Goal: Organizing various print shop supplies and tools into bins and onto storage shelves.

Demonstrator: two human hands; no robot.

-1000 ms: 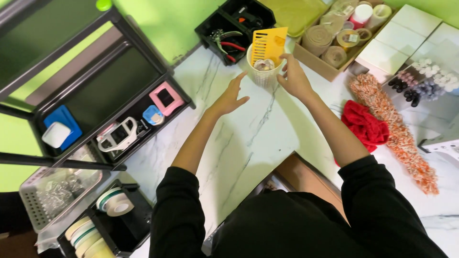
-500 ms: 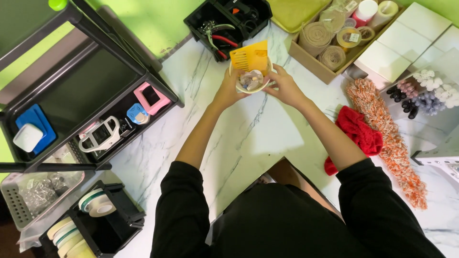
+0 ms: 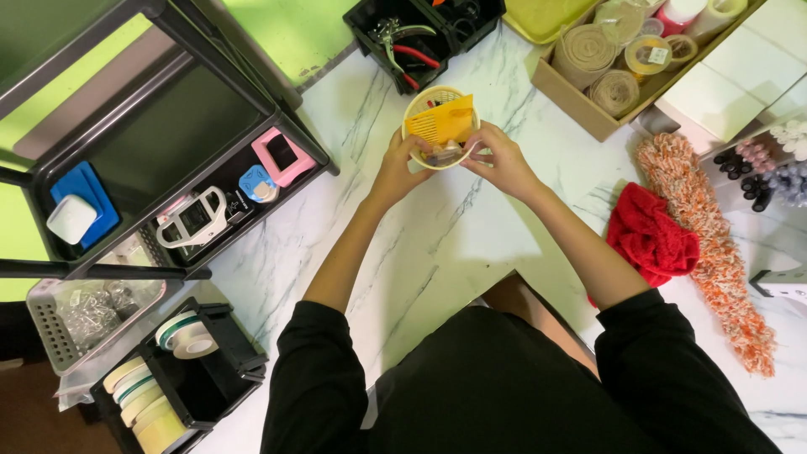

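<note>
A small round cream basket (image 3: pixel 414 103) stands on the white marble table (image 3: pixel 437 244), straight ahead of me. A yellow card packet (image 3: pixel 442 122) sticks up out of it, with small clear items below. My left hand (image 3: pixel 399 164) grips the basket's left rim. My right hand (image 3: pixel 500 160) holds the right rim, its fingertips reaching in near the packet's lower edge. Both arms wear black sleeves pushed up to the elbows.
A black tool tray with red-handled pliers (image 3: pixel 408 46) sits behind the basket. A cardboard box of ribbon and twine rolls (image 3: pixel 618 71) is at the back right. A red cloth (image 3: pixel 651 235) and orange fringe strip (image 3: pixel 710 244) lie to the right. A black shelf cart (image 3: pixel 168 168) stands left.
The basket has been drawn from the far table edge toward me. My left hand left the tabletop and joined my right hand on the basket.
</note>
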